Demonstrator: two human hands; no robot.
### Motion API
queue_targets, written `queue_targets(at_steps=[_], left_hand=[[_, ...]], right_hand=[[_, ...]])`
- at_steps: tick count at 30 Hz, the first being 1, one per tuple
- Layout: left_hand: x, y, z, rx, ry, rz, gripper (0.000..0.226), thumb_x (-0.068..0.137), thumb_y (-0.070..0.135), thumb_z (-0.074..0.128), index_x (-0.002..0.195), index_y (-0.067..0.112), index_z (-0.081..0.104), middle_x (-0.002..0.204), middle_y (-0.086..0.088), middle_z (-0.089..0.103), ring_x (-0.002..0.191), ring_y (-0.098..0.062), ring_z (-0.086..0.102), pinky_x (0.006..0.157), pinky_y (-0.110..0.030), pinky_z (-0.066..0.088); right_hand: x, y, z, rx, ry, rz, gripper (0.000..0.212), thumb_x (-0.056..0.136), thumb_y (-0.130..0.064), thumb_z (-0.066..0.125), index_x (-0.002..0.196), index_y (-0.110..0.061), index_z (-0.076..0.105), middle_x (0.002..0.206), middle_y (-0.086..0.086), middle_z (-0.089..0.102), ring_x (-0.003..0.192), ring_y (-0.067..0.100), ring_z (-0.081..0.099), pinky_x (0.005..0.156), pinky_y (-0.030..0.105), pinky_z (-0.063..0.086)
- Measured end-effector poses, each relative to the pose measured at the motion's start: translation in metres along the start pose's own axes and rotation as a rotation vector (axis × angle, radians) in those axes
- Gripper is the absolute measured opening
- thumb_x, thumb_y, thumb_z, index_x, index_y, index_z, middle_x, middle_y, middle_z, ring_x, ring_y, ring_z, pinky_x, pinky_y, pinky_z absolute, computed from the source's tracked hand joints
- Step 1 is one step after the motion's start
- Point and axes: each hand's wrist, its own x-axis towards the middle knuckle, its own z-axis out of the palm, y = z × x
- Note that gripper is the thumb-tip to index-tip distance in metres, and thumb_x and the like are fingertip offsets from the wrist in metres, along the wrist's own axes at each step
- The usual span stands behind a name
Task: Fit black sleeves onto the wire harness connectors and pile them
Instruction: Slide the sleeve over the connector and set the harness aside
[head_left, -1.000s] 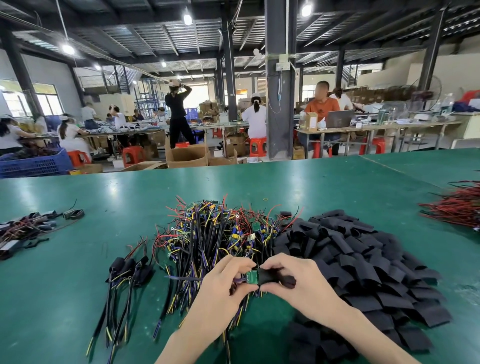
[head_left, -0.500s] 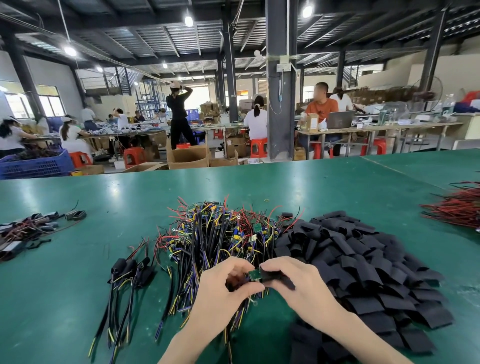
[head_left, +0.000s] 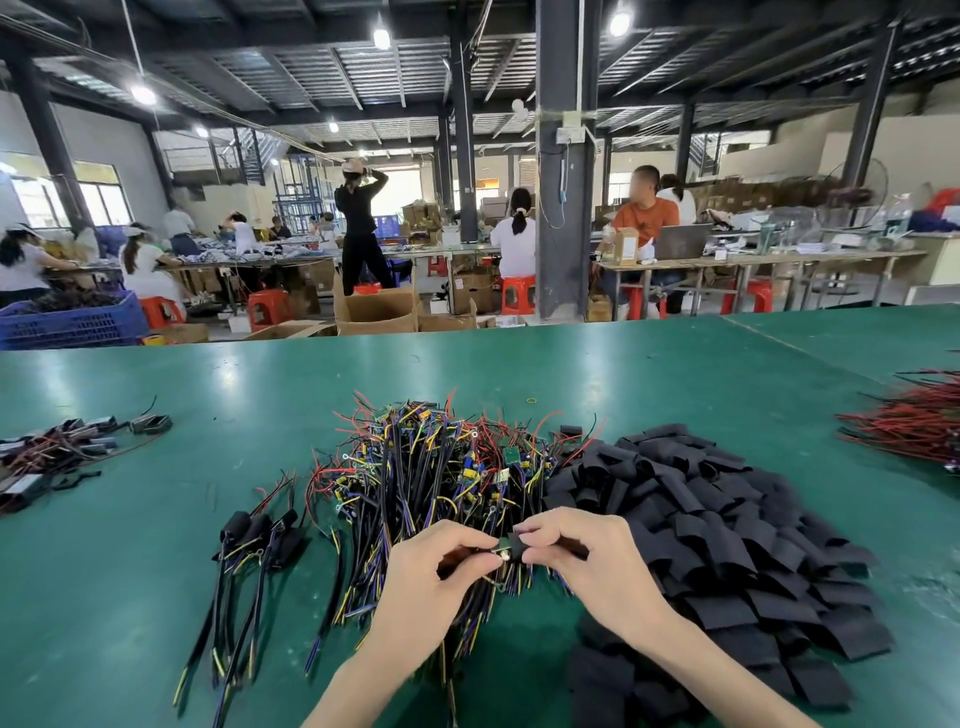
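A heap of multicoloured wire harnesses (head_left: 436, 483) lies at the middle of the green table (head_left: 156, 571). To its right spreads a big pile of flat black sleeves (head_left: 727, 535). Over the heap's near edge, my left hand (head_left: 426, 587) pinches a small green connector (head_left: 503, 545) of one harness. My right hand (head_left: 587, 561) pinches a black sleeve (head_left: 519, 541) against that connector, and the sleeve covers part of it. A small pile of sleeved harnesses (head_left: 260, 540) lies to the left of my hands.
Dark wires and parts (head_left: 62, 447) lie at the table's left edge. A bundle of red wires (head_left: 914, 421) lies at the right edge. Beyond the table stand cardboard boxes (head_left: 376, 312), a pillar (head_left: 563, 208) and other people at benches.
The black sleeve has slid further over the green connector, which shows less than before. Both hands stay together over the heap, and the camera has tilted slightly.
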Motion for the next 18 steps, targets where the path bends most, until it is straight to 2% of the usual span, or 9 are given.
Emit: queue_targets(at_steps=[3,7,11,13,16,18], left_hand=[[-0.001,-0.0008,-0.0002,-0.013,-0.001,0.009,0.02,0.075,0.004,0.077,0.08,0.023,0.073,0.08,0.015,0.069,0.074,-0.004,0.064,0.066,-0.01,0.044],[-0.0017,-0.0032,0.0028,0.005,0.058,0.115,0.021,0.071,-0.002,0.078,0.081,0.016,0.076,0.082,0.011,0.07,0.08,-0.004,0.066,0.073,-0.012,0.047],[-0.003,-0.0049,0.0053,0.008,0.103,0.161,0.02,0.069,-0.002,0.078,0.079,0.015,0.075,0.084,0.012,0.069,0.08,-0.002,0.066,0.074,-0.011,0.047],[-0.0039,-0.0065,0.0066,0.001,0.105,0.149,0.02,0.069,-0.002,0.079,0.08,0.016,0.076,0.083,0.013,0.069,0.08,-0.002,0.066,0.073,-0.011,0.047],[-0.0051,-0.0071,0.0087,-0.022,0.095,0.115,0.023,0.071,-0.001,0.078,0.08,0.019,0.074,0.089,0.014,0.068,0.08,-0.004,0.066,0.072,-0.012,0.047],[-0.0055,-0.0065,0.0093,-0.02,0.094,0.116,0.028,0.073,-0.002,0.077,0.083,0.024,0.072,0.092,0.015,0.067,0.081,-0.005,0.065,0.072,-0.013,0.047]], right_hand=[[0.0002,-0.0006,-0.0002,0.011,0.001,-0.029,0.017,0.071,0.009,0.073,0.064,-0.006,0.07,0.086,0.0,0.072,0.062,-0.003,0.062,0.058,0.008,0.044],[0.0014,0.0015,-0.0017,0.107,0.004,0.025,0.021,0.072,0.007,0.073,0.068,-0.013,0.074,0.089,-0.007,0.074,0.08,0.009,0.07,0.07,0.02,0.055],[-0.0016,0.0013,0.0015,0.111,0.007,0.083,0.029,0.075,0.004,0.072,0.071,-0.024,0.076,0.092,-0.02,0.071,0.089,0.004,0.068,0.077,0.018,0.054],[-0.0029,0.0006,0.0035,0.092,0.005,0.091,0.027,0.075,0.004,0.073,0.074,-0.023,0.076,0.093,-0.022,0.071,0.091,0.002,0.068,0.079,0.018,0.053],[-0.0017,-0.004,0.0039,0.064,-0.016,0.074,0.023,0.074,0.001,0.074,0.09,-0.016,0.076,0.106,-0.013,0.07,0.097,0.0,0.065,0.085,0.019,0.051],[-0.0001,-0.0063,0.0036,-0.006,-0.067,0.126,0.038,0.078,-0.011,0.074,0.112,-0.027,0.064,0.116,-0.011,0.062,0.097,0.0,0.061,0.084,0.014,0.047]])
